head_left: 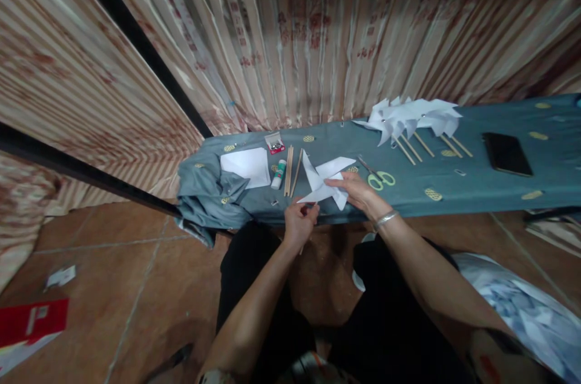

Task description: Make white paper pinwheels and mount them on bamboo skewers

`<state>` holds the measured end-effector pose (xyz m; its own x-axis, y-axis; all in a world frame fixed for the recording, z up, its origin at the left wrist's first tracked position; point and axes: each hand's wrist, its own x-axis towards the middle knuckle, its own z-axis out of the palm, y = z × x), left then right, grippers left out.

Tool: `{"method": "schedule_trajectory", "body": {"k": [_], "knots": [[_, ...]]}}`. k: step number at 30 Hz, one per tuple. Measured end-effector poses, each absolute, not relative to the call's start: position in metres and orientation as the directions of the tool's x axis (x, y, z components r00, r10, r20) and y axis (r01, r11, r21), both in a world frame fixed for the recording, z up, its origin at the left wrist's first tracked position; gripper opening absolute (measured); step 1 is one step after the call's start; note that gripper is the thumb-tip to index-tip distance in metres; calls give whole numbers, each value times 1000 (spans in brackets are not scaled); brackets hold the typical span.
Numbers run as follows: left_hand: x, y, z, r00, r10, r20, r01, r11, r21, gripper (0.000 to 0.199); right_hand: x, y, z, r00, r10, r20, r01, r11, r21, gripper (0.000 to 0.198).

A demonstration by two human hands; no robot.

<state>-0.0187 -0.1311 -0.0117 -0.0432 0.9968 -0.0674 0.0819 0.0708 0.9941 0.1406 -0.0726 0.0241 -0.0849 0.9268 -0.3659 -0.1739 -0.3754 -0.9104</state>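
Observation:
A white paper pinwheel with folded blades is held over the near edge of the cloth-covered surface. My right hand, a silver bangle at its wrist, grips the pinwheel from the right, thumb and fingers on the paper. Below its lower left blade, my left hand is closed round a thin wooden stick, whose end shows under the fist. Whether stick and pinwheel are joined I cannot tell. Just left of the pinwheel lie several loose wooden sticks. Scissors with light green handles lie right of my right hand.
A glue stick, white paper sheets and a small red box of metal pins lie to the left. Several finished pinwheels overlap at the back right, beside a black phone. A striped curtain hangs behind.

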Motion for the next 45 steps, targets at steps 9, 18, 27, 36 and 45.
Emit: {"method": "schedule_trajectory", "body": {"k": [9, 18, 27, 36, 45], "knots": [[-20, -134, -32, -38, 994, -101, -21, 100, 995, 23, 141, -65, 6, -27, 940, -341, 92, -337, -937, 33], [-22, -138, -39, -28, 982, -189, -48, 187, 981, 27, 141, -49, 17, -31, 950, -312, 564, -241, -790, 21], [-28, -136, -40, 46, 997, -59, 177, 50, 983, 26, 137, -29, 33, -48, 926, -374, 867, -147, -476, 18], [-26, -154, -23, 189, 828, -528, -451, 551, 702, 27, 133, -25, 38, -88, 911, -402, 913, -88, -398, 22], [-30, -161, -20, 298, 780, -550, -507, 618, 601, 18, 133, -26, 39, -104, 892, -441, 909, -94, -406, 21]]}}
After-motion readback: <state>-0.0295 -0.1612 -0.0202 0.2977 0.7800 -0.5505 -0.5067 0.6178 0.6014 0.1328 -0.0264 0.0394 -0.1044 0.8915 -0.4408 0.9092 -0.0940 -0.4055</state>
